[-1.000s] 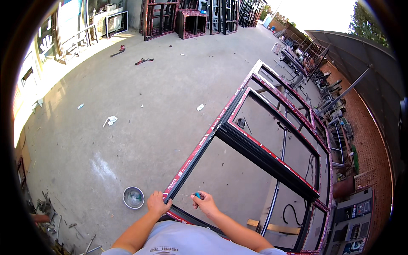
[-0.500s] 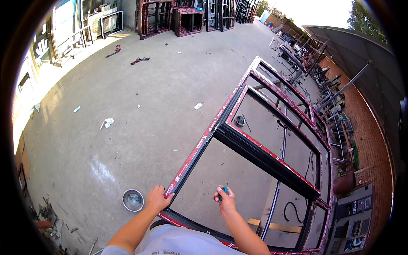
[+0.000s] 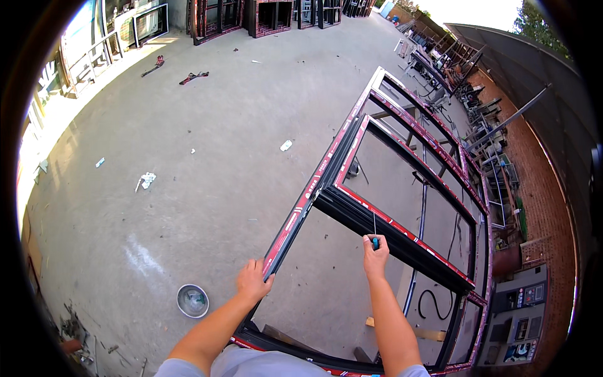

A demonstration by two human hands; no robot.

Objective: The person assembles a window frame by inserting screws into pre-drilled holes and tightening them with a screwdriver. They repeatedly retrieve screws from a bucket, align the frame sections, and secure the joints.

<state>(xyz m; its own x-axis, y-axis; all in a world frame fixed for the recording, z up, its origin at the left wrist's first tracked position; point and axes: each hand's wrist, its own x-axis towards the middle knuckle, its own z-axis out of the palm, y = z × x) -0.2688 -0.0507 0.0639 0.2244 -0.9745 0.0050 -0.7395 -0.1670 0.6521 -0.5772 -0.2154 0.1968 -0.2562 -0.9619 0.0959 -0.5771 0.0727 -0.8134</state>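
A large black window frame (image 3: 293,225) with red protective film strips lies raised above the floor in front of me. My left hand (image 3: 253,280) grips its left rail near the front corner. In my right hand (image 3: 376,259) is a screwdriver (image 3: 375,243) with a teal handle. Its thin shaft points away from me, over the dark crossbar (image 3: 402,246) and up to the red-edged inner sash (image 3: 349,160). Whether the tip touches the sash, I cannot tell.
A metal bowl (image 3: 192,301) sits on the floor left of the frame. White scraps (image 3: 147,180) and two red-black clamp-like tools (image 3: 194,78) lie farther off. More frames (image 3: 271,17) stand at the back. A grey control-panel machine (image 3: 516,317) is at the right.
My right hand has moved forward and right with the screwdriver, from the frame's opening to the crossbar. My left hand has slid farther along the rail. The view has shifted slightly.
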